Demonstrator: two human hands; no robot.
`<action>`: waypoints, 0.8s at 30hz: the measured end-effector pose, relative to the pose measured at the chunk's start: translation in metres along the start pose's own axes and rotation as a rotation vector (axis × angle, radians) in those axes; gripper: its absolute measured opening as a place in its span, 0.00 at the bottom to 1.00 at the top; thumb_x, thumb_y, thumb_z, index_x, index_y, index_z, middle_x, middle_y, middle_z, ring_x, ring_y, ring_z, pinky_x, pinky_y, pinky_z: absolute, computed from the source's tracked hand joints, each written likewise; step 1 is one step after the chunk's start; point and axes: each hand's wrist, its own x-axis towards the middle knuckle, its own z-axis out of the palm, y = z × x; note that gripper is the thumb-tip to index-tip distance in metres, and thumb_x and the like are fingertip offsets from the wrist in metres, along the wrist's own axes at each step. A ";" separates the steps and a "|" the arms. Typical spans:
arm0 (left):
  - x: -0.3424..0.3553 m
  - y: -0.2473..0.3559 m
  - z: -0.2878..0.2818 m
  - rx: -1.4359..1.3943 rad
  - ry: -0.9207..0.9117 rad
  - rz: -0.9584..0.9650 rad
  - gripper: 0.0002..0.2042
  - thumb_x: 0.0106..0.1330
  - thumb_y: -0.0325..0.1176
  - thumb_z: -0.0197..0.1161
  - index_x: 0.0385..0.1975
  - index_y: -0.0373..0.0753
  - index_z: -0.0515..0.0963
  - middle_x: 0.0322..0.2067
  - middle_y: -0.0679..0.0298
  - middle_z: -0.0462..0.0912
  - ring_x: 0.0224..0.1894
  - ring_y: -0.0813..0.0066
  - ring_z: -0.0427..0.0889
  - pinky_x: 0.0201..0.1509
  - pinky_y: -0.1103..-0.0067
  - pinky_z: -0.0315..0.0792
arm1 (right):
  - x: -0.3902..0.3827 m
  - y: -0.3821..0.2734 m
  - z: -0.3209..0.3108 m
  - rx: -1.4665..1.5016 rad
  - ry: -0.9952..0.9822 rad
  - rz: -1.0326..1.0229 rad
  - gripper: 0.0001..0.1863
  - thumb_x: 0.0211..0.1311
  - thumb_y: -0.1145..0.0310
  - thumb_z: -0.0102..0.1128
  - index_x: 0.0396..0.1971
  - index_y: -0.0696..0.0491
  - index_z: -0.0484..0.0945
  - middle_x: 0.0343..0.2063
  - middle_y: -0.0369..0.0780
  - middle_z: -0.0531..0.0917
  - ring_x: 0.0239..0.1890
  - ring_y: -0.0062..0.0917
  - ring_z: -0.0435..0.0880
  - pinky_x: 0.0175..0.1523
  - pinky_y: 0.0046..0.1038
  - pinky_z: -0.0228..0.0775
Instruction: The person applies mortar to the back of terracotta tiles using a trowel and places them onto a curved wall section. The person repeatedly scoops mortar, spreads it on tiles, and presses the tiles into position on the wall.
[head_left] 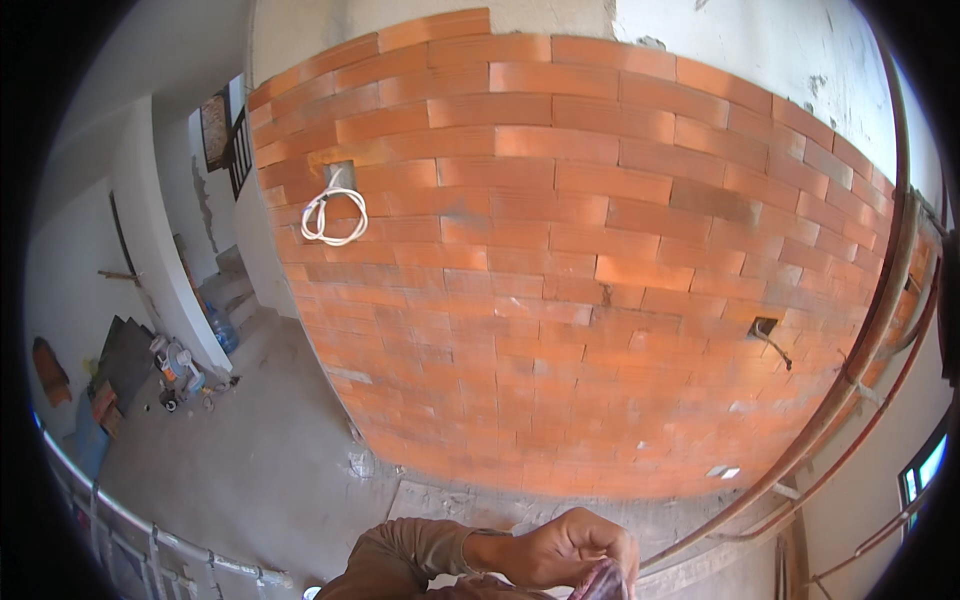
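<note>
My left hand (568, 550), reaching in from the lower edge in a khaki sleeve, is closed with bent fingers on a crumpled dark purplish item (600, 585), perhaps cloth or plastic, which is mostly cut off by the frame's bottom. My right hand does not show. Beyond the hand rises a wall of orange hollow bricks (560, 270), with a loop of white cable (334, 232) hanging from a box at the upper left and a small box with a dangling conduit (764, 328) at the right.
Metal scaffold tubes (866, 383) curve along the right side; a metal rail (180, 542) crosses the lower left. Beyond lie the grey floor (240, 430), a white column (190, 300) with tools and a water jug (222, 330) beside it, steps, and a window (925, 465) at far right.
</note>
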 end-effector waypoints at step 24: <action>0.035 0.011 -0.023 0.871 0.531 0.251 0.28 0.56 0.30 0.70 0.55 0.39 0.64 0.50 0.50 0.72 0.51 0.55 0.75 0.50 0.62 0.75 | 0.007 -0.022 -0.002 0.037 -0.062 0.296 0.08 0.60 0.66 0.59 0.37 0.52 0.76 0.33 0.39 0.83 0.41 0.36 0.80 0.54 0.44 0.59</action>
